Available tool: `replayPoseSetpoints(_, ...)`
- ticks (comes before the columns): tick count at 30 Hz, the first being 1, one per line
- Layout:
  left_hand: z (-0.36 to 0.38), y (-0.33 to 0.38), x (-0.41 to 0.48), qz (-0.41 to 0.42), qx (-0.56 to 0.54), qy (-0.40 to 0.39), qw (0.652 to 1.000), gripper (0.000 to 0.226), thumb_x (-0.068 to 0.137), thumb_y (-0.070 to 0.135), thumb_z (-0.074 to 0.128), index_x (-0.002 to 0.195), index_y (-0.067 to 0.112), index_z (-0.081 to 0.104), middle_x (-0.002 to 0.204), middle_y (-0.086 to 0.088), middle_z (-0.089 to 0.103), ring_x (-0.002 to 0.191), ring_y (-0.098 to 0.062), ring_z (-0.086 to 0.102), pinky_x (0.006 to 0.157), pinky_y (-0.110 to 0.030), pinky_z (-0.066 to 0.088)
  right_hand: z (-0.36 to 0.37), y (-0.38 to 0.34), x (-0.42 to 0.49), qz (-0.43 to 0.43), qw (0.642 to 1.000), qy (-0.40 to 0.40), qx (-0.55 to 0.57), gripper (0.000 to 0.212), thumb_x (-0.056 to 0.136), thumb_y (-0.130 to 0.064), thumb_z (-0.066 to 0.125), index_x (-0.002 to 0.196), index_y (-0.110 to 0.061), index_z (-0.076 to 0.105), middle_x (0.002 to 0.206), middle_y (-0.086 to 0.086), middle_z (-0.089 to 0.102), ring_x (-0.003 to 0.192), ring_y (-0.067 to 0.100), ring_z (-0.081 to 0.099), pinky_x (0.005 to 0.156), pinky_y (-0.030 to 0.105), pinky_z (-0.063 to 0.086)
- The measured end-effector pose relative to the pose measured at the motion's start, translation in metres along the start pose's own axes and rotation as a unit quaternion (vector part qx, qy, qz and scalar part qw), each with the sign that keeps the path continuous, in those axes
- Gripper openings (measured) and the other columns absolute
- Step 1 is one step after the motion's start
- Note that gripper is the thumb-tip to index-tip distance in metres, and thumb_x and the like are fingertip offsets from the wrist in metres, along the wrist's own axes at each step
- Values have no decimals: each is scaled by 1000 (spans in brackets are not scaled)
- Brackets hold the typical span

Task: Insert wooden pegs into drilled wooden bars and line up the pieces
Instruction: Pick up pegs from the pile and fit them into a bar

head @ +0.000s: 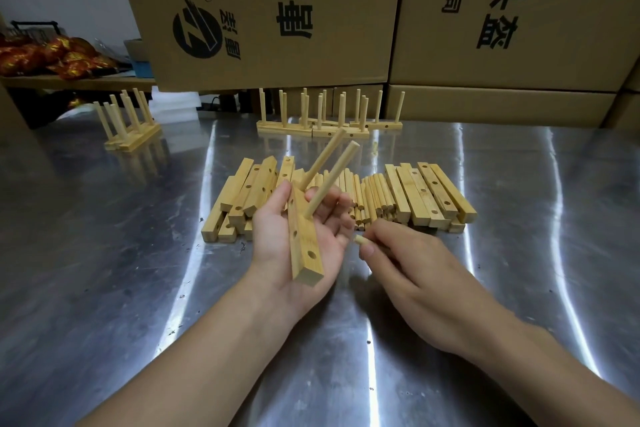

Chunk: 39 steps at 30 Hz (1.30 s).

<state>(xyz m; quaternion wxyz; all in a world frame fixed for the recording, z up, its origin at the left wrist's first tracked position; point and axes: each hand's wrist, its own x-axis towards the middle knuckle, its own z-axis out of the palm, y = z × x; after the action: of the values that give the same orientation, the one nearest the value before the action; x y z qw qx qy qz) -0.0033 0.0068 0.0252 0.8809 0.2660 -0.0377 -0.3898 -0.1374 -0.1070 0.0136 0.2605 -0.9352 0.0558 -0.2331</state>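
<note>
The left hand (298,236) lies palm up above the metal table (104,270), fingers loosely curled round a wooden bar (304,246); two pegs (329,180) stand in its far holes, and two near holes show empty; beside it the right hand (412,270) pinches one loose peg (360,240) between thumb and fingertips; beyond lies a heap of loose pegs (370,198), flanked by two stacks of drilled bars (242,198); farther back stand two clusters of finished pieces (329,121), under cardboard boxes (277,10).

Both hands (301,236) and forearms bare, no sleeves visible.
</note>
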Motion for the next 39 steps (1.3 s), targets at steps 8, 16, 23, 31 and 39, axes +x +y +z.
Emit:
replayPoseSetpoints(8,7,15,-10,-14,17,-11,1000,38,107,50,43,96,16,56,85,-5,64,76,-19,64,74,-31,42,-8,-3,1,-20,1000,7,3,30,106,-53,45,86,-35,58,83,-14,59,82,10,59,65,30,47)
replayPoseSetpoints(16,10,21,-7,16,115,-27,993,50,106,53,42,72,18,52,77,-4,63,74,-19,62,72,-34,39,-10,-21,-3,-84,995,-11,58,13,106,-40,55,109,-37,68,90,-16,65,84,15,64,66,21,46)
replayPoseSetpoints(23,8,20,-5,10,195,-49,980,51,106,54,46,71,18,55,78,-5,61,71,-17,58,68,-32,42,-11,-36,-5,-144,986,7,90,16,103,-34,68,116,-42,71,100,-20,71,89,10,71,68,24,52)
replayPoseSetpoints(31,7,17,-3,-10,211,-55,976,51,105,56,46,70,19,54,76,-3,56,71,-17,53,70,-32,39,-14,-30,-4,-152,988,-12,-11,12,104,-42,59,107,-36,70,90,-23,60,82,4,63,67,23,49)
replayPoseSetpoints(39,9,13,-7,-4,241,-74,968,52,107,53,47,68,19,52,74,-3,54,72,-17,55,69,-29,47,-13,-39,-7,-142,988,-53,-31,30,108,-47,48,104,-28,72,86,-20,60,78,1,59,67,23,47)
